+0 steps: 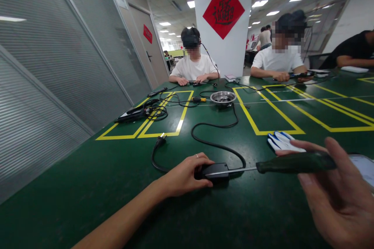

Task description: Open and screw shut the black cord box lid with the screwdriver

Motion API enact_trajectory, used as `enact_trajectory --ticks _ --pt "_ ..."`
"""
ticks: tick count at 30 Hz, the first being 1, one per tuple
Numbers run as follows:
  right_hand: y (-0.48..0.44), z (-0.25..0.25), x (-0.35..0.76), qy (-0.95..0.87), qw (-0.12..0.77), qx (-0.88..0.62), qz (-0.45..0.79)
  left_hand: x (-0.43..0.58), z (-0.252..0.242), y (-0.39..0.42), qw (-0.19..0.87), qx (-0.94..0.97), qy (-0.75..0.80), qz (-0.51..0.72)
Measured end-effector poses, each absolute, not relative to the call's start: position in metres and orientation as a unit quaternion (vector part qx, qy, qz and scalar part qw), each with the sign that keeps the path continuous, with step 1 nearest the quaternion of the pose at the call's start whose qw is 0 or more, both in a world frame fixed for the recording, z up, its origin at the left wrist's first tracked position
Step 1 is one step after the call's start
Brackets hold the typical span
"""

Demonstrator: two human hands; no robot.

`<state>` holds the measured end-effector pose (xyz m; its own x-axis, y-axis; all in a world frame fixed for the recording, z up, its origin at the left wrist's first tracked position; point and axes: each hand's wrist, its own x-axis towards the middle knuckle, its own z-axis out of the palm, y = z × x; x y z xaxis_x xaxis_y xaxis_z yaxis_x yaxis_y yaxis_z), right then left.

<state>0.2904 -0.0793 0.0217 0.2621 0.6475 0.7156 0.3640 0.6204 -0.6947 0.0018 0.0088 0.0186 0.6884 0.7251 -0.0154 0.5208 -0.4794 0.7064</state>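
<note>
My left hand (191, 175) is closed round the left end of a black box-like device (220, 172), which lies on the green table (140, 218). A black cord (216, 146) leaves the device's right side and curves back toward a metal bowl. Another cord runs from behind my left wrist to a plug (161, 139). My right hand (336, 190) holds a screwdriver (296, 162) by its dark green handle. The metal shaft points left, across the top of the device; whether its tip touches the device cannot be made out.
Behind the device stands a metal bowl (223, 98) with small dark items. White-and-blue gloves (284, 141) lie near my right hand, and a phone-like object (362, 169) at the right edge. Tangled black cables (154, 111) lie back left. Two people in white shirts sit across the table.
</note>
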Motion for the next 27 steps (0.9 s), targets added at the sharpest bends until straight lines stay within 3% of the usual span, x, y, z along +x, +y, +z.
enact_trajectory --ticks 4,9,13,18,22,27 --pt "-0.073 0.022 0.295 -0.598 0.686 -0.411 0.063 0.003 0.02 0.008 0.355 0.845 0.375 0.141" --pt "-0.073 0.023 0.297 -0.611 0.666 -0.386 0.182 0.003 0.02 0.008 0.353 0.848 0.368 0.141" --pt "-0.073 0.022 0.296 -0.609 0.668 -0.417 0.1 0.002 0.018 0.01 0.344 0.85 0.373 0.139" --pt "-0.07 0.023 0.298 -0.626 0.659 -0.38 0.171 0.003 0.018 0.009 0.338 0.854 0.371 0.139" --pt "-0.063 0.021 0.298 -0.574 0.67 -0.448 0.144 0.005 0.02 0.008 0.333 0.855 0.373 0.139" --pt "-0.043 0.018 0.308 -0.386 0.728 -0.465 0.323 0.008 0.018 0.005 0.3 0.866 0.376 0.138"
